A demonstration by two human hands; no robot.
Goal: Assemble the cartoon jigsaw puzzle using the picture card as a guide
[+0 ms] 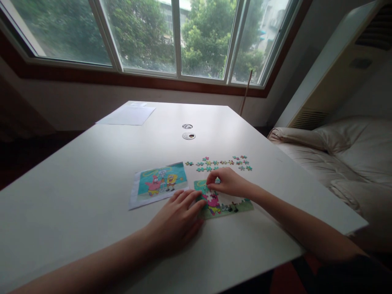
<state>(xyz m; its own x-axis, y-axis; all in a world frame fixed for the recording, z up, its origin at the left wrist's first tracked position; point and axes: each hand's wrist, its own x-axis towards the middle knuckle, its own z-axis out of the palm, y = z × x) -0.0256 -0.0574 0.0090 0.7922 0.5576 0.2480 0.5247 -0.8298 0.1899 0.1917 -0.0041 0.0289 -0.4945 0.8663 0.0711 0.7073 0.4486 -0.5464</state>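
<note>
A partly built cartoon jigsaw puzzle (228, 206) lies on the white table (92, 171) near its front edge. My right hand (228, 182) rests on the puzzle's upper part, fingers curled in a pinch on a small piece I can barely see. My left hand (177, 218) lies flat on the table with fingers stretched out, its fingertips touching the puzzle's left edge. A printed reference picture (159, 183) with the same cartoon figures lies just left of the puzzle. Several loose pieces (219, 163) are scattered behind the puzzle.
A sheet of paper (127, 115) lies at the table's far left. Two round cable grommets (188, 131) sit in the middle of the table. A cream sofa with cushions (343, 155) stands to the right. Windows run along the back wall.
</note>
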